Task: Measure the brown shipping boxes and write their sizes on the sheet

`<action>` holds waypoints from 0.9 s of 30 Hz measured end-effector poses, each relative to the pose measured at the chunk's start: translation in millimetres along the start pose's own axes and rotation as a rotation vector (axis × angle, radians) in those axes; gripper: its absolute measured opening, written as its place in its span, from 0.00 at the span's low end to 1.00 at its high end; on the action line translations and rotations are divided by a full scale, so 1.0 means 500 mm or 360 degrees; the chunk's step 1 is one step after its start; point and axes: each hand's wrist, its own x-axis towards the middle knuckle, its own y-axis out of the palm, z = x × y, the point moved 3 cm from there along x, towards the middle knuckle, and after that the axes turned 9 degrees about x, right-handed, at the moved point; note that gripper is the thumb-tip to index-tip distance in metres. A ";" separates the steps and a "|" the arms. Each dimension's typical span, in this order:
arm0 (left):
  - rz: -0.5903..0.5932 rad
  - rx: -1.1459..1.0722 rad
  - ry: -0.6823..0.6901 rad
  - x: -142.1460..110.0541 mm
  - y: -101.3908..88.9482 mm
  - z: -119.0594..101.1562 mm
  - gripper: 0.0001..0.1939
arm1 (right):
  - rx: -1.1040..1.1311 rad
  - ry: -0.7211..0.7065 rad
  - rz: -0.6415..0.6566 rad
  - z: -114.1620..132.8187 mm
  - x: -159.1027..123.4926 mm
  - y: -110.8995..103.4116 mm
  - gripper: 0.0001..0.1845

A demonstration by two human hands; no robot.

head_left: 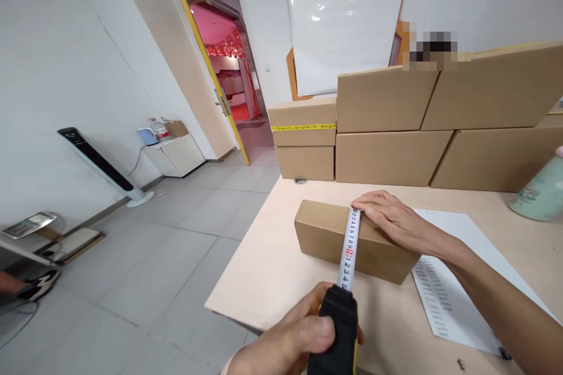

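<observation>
A small closed brown cardboard box [321, 228] lies lengthwise on the table. My left hand [303, 328] is wrapped round the black and yellow case of a tape measure [336, 328], its thumb across the side, in front of the box. From the case the white blade [347, 258] runs up the near side and across the box's top. At the far top edge, my right hand [391, 220] pinches the end of the blade, its palm resting over the box. The exact grip on the blade's tip is partly hidden by the fingers.
Large cardboard boxes [387, 155] stand stacked along the table's back. A printed sheet [470, 269] lies right of the small box, partly under my right forearm. A green tumbler [541, 187] stands at the far right. The table's left edge drops to a tiled floor [171, 269].
</observation>
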 end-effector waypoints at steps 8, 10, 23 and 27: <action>0.0104 -0.0177 0.0004 -0.005 0.012 -0.013 0.30 | -0.0054 0.0147 0.0092 -0.006 0.010 -0.006 0.27; 0.0100 -0.0138 0.0016 -0.001 0.011 -0.008 0.33 | -0.0001 0.0180 0.0118 -0.006 0.011 -0.010 0.27; 0.0125 -0.0085 0.0025 0.007 0.012 -0.004 0.37 | 0.0255 0.0133 0.0177 -0.037 0.022 -0.015 0.31; 0.0143 -0.0138 0.0063 0.007 0.013 -0.005 0.37 | 0.0285 0.0137 0.0154 -0.038 0.022 -0.017 0.32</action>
